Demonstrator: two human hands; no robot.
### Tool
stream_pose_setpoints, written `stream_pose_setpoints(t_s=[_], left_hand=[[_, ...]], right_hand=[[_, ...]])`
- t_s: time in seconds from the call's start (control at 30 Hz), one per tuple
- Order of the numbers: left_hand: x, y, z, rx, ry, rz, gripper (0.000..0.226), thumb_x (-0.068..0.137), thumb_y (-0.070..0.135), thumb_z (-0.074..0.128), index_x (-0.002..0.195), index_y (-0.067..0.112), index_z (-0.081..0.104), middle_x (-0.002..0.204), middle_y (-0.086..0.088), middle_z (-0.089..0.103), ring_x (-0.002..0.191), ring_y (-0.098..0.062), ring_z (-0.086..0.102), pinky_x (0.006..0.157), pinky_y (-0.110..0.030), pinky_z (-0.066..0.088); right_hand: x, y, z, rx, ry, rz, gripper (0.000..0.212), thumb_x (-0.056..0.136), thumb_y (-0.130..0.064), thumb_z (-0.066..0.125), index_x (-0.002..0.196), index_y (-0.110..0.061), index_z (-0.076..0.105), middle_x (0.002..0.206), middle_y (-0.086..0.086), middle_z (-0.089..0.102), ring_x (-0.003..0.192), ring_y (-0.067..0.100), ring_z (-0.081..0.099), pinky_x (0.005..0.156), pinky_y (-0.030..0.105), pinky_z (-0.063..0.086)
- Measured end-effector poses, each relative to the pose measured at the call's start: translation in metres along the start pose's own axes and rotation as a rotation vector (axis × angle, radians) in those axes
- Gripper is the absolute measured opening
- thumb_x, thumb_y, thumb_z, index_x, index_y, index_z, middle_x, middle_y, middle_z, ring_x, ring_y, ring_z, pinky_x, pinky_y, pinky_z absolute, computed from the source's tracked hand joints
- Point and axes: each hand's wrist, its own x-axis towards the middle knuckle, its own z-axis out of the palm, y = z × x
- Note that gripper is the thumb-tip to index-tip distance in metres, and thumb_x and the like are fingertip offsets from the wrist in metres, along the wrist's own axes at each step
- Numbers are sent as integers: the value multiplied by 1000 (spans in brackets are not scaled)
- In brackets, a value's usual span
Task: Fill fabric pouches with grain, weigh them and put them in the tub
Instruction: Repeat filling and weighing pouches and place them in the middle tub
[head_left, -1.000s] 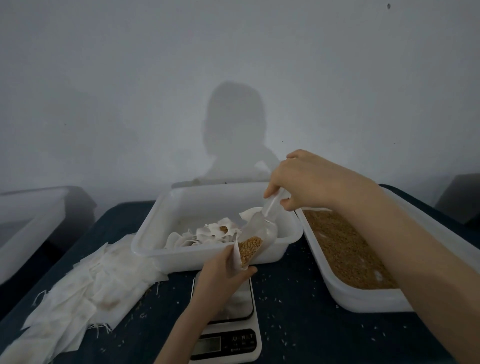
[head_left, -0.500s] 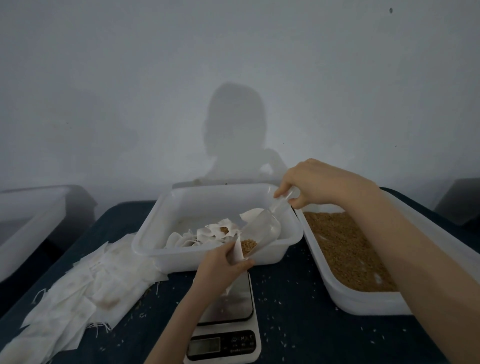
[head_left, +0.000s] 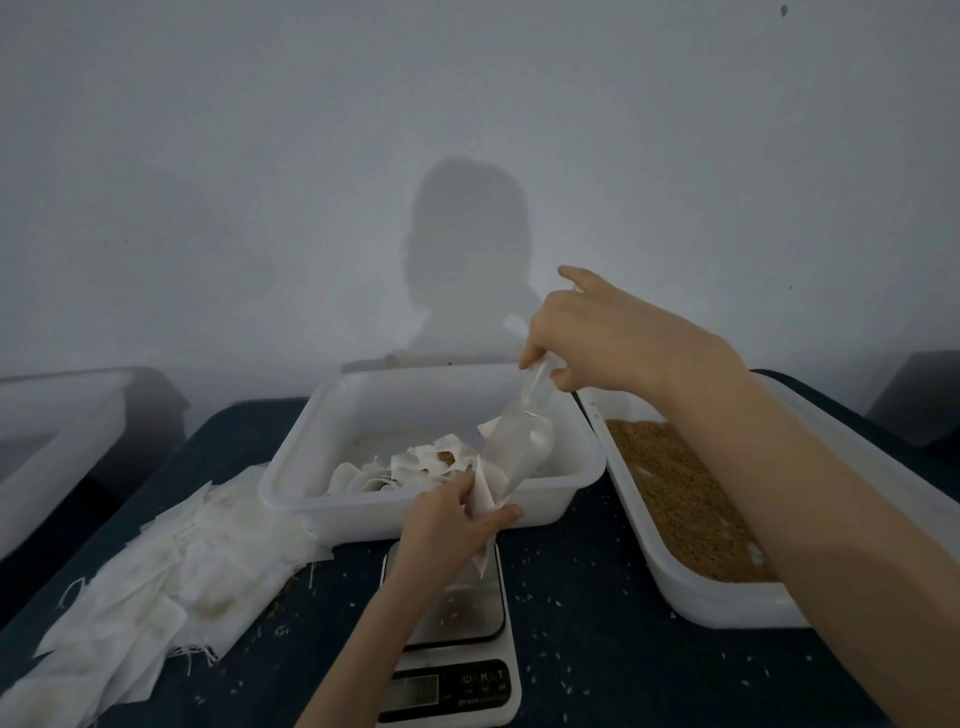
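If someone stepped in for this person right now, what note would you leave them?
Left hand grips an open fabric pouch above the scale.
Right hand holds the clear scoop, tipped steeply into the pouch's mouth.
Done: several filled pouches lie in the middle tub.
Left: finish pouring, weigh this pouch, drop it in the tub, then work through the empty pouches on the left, using the grain tub on the right.

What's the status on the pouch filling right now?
Left hand grips pouch above scale. Right hand holds scoop, tipped into pouch mouth. Nothing blocking the tub.
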Motion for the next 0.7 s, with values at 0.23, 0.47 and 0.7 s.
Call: stream_pose_setpoints(t_s=[0.23, 0.47, 0.7], left_hand=[[-3, -1, -7, -42, -23, -7, 36, 74, 54, 69, 93, 24, 64, 76, 11, 67, 68, -1, 61, 61, -15, 49], [-4, 2, -14, -68, -28, 51, 6, 86, 25, 68, 88, 19, 66, 66, 12, 60, 56, 6, 52, 57, -8, 39], [-5, 4, -8, -128, -72, 68, 32, 93, 18, 59, 64, 33, 58, 54, 21, 56, 55, 6, 50, 56, -10, 37]], right_hand=[[-17, 13, 7, 97, -73, 41, 37, 89, -25, 61, 126, -35, 59, 117, -14, 62, 114, 9, 50, 115, 32, 8], [-62, 41, 50, 539, -148, 152, 34, 90, -25, 63, 120, -40, 61, 105, -29, 54, 96, -10, 50, 74, 7, 34], [-119, 65, 96, 788, -189, 321, 32, 87, -22, 68, 108, -45, 64, 104, -33, 63, 97, -14, 56, 87, 14, 43]])
